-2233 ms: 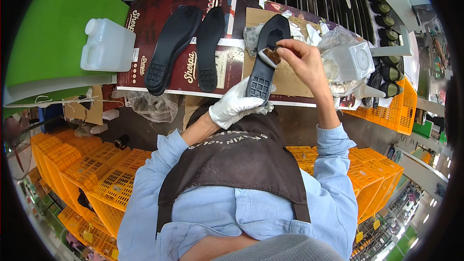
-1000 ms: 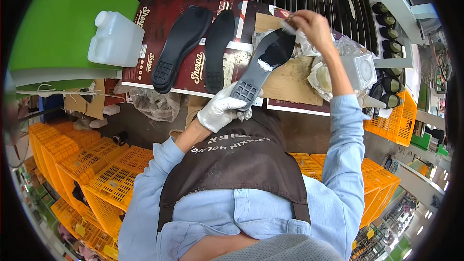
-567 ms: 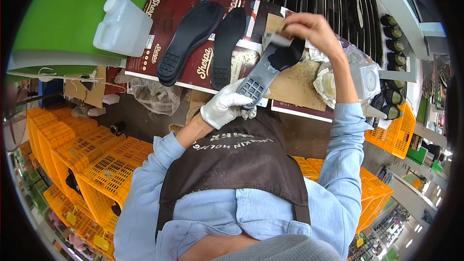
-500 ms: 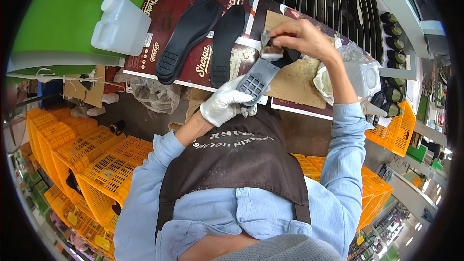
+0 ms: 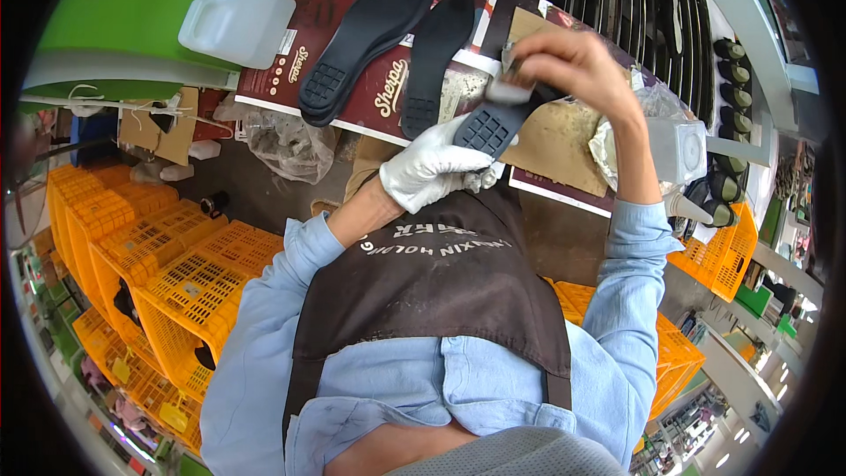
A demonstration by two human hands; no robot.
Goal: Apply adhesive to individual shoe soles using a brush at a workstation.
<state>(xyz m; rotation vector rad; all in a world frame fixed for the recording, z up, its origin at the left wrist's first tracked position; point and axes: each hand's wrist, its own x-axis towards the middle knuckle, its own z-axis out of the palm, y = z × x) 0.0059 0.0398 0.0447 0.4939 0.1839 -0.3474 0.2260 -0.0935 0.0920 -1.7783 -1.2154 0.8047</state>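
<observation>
Near edge of the bench point(image 5: 361, 113). My left hand point(image 5: 434, 167), gloved, has the dark sole point(image 5: 486, 130) by its heel end: thumb over the top, fingers curled below, closed firm. My bare right hand point(image 5: 573, 70) is bent over the forward part, fingertips drawn together on a pale-ended tool point(image 5: 508, 91); blur hides the exact pinch, and I can't tell if tool and sole touch.

Step in hand, by my judgement: brushing a coat onto the sole's upward face. Next move calls for a steady left grip and even strokes out to the rim, probably keeping off the gridded heel; a loose hold could let the sole twist.

Lie of the sole: held at the bench's near edge, just by the cardboard point(image 5: 557, 154). Gridded heel toward my apron point(image 5: 423, 282), toe end away toward the far right corner and mostly behind my right hand; long axis slants between.

Stacked soles point(image 5: 366, 44) and a single sole point(image 5: 438, 62) lie toward the bench's left end, heels to the near edge
</observation>
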